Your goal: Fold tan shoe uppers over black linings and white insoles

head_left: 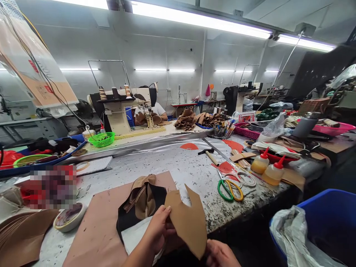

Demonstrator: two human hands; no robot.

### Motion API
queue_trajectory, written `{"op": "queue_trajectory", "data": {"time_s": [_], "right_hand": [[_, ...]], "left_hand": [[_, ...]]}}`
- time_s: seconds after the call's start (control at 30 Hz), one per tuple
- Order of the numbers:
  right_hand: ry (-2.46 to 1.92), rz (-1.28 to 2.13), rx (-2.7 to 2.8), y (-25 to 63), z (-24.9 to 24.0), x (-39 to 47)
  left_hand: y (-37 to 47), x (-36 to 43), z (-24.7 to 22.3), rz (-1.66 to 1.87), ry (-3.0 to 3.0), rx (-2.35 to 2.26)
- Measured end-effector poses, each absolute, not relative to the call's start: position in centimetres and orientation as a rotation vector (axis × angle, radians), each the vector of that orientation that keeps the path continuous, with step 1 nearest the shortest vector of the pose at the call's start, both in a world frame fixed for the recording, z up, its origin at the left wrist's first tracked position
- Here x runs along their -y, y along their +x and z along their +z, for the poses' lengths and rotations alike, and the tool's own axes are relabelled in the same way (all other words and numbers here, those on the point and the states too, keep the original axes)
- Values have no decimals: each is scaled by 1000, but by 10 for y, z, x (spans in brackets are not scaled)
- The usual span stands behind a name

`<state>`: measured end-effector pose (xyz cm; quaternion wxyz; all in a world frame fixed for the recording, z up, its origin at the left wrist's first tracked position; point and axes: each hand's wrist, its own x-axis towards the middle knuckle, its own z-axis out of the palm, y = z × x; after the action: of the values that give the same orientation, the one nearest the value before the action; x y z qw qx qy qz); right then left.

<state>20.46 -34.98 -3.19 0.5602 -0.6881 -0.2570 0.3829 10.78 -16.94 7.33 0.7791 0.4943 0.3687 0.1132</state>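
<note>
A flat tan cut piece (189, 218) with a notch in its top edge is held up at the front edge of the table. My left hand (161, 226) pinches its left side, thumb on top. At its lower right corner, my right hand (219, 254) has its fingers closed around the edge, partly hidden. Behind my left hand, a brown and black sewn piece (143, 200) with a white part (136, 233) lies on a pinkish-brown sheet (94, 230).
Scissors (230, 190), a hammer (211, 156) and glue bottles (274, 171) lie to the right. A tape roll (70, 218) and stacked brown pieces (23, 235) are left. A blue bin (330, 218) stands right. Someone sits behind a sewing machine (119, 116).
</note>
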Motion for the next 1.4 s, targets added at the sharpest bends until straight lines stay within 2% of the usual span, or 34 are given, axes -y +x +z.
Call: {"op": "queue_trajectory", "data": {"time_s": [0.07, 0.2, 0.37, 0.63, 0.97, 1.4], "right_hand": [[-1320, 1239, 292, 204, -20, 346], [-1011, 1162, 207, 195, 5, 331], [-1147, 1057, 585, 195, 29, 311], [-1437, 862, 1144, 205, 99, 236], [-1858, 736, 1428, 196, 66, 211], [-1786, 1082, 1372, 210, 52, 204]], "left_hand": [[97, 173, 76, 222, 1016, -801], [72, 175, 72, 199, 919, -791], [45, 166, 75, 298, 1030, -613], [5, 119, 113, 724, 1326, -750], [-15, 101, 59, 570, 1517, -806], [-21, 106, 47, 442, 1922, -1003]]}}
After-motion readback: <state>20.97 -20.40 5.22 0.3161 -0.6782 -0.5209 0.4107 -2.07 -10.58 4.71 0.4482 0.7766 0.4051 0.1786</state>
